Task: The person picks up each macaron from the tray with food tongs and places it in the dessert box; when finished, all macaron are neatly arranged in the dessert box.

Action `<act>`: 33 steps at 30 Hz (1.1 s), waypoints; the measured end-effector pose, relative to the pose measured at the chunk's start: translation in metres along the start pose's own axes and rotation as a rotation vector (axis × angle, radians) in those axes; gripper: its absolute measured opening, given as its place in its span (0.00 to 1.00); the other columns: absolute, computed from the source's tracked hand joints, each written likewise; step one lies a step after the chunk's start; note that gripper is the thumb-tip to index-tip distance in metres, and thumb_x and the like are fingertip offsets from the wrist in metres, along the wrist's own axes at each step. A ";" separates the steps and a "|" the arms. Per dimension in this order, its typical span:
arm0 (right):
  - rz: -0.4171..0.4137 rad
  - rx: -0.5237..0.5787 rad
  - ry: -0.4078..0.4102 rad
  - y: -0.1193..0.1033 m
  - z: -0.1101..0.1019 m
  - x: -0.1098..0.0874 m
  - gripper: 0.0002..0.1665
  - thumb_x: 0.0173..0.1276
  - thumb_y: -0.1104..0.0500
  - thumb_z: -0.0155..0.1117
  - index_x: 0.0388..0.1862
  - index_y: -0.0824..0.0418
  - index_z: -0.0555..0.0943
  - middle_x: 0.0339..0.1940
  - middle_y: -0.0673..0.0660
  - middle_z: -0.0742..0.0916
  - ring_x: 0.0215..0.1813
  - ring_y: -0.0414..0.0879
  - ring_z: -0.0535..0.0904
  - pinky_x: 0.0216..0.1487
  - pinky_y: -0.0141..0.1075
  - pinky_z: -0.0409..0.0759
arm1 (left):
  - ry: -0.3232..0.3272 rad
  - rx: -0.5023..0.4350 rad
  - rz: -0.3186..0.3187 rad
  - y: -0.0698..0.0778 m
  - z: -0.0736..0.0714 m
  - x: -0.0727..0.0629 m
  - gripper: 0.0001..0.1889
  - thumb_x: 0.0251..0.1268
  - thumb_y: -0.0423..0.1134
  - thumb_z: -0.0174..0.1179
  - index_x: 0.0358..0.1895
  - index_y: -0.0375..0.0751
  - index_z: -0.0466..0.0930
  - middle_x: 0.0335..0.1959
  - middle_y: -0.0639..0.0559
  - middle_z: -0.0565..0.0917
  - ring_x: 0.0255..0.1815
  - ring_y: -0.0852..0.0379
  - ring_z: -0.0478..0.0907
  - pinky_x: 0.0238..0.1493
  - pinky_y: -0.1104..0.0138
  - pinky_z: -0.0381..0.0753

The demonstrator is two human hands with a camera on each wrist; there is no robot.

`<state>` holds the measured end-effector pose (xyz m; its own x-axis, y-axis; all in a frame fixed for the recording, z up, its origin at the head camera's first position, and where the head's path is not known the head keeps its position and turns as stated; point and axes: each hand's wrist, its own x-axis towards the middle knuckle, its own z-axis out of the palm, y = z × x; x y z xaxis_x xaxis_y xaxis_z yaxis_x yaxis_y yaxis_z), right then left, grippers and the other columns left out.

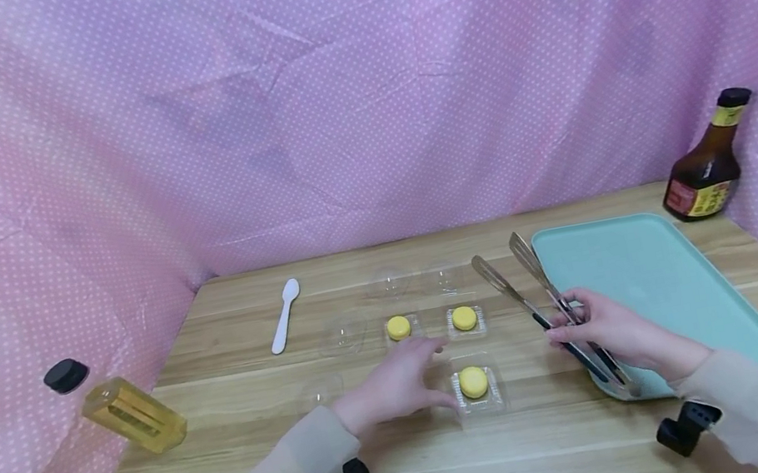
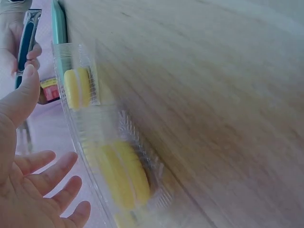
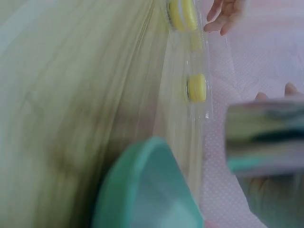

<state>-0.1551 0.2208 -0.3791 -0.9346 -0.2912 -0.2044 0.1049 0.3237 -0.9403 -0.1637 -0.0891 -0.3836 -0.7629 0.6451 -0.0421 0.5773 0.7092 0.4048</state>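
Three yellow macarons lie in the middle of the table in the head view, each in a small clear plastic holder: a near one (image 1: 474, 382), a back right one (image 1: 464, 318) and a back left one (image 1: 398, 328). Beside the near macaron and apart from it, my left hand (image 1: 392, 386) hovers with fingers spread and nothing in it. The left wrist view shows those loose fingers (image 2: 61, 190) by the clear plastic. My right hand (image 1: 617, 331) grips metal tongs (image 1: 500, 281) with dark handles over the tray's left edge. The tongs' two arms stand apart, holding nothing.
A mint-green tray (image 1: 643, 266) lies at the right. Clear plastic domes (image 1: 345, 334) are scattered around the macarons. A white spoon (image 1: 284, 318) lies back left, an oil bottle (image 1: 136, 414) stands left, and a dark sauce bottle (image 1: 706, 170) stands back right.
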 end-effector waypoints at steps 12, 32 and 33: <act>0.062 0.257 -0.029 0.009 0.008 0.020 0.32 0.68 0.69 0.53 0.62 0.79 0.48 0.47 0.58 0.81 0.39 0.36 0.82 0.34 0.29 0.80 | 0.037 -0.089 -0.018 -0.006 -0.010 -0.009 0.41 0.50 0.52 0.69 0.66 0.34 0.65 0.62 0.43 0.74 0.63 0.48 0.70 0.67 0.55 0.68; 0.079 0.282 0.070 0.017 0.020 0.042 0.46 0.65 0.74 0.53 0.69 0.82 0.33 0.49 0.65 0.80 0.37 0.33 0.79 0.38 0.23 0.79 | 0.062 -0.146 -0.080 -0.026 -0.016 -0.028 0.37 0.57 0.48 0.66 0.66 0.33 0.65 0.64 0.39 0.71 0.67 0.42 0.66 0.68 0.50 0.65; 0.079 0.273 0.069 0.017 0.019 0.042 0.45 0.65 0.74 0.52 0.69 0.82 0.34 0.50 0.67 0.79 0.38 0.32 0.78 0.40 0.23 0.79 | 0.066 -0.145 -0.088 -0.027 -0.017 -0.030 0.36 0.57 0.48 0.66 0.66 0.33 0.66 0.64 0.39 0.71 0.67 0.42 0.66 0.68 0.50 0.65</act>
<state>-0.1856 0.1972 -0.4092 -0.9399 -0.2098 -0.2695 0.2569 0.0857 -0.9626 -0.1617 -0.1324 -0.3780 -0.8288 0.5590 -0.0254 0.4630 0.7105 0.5298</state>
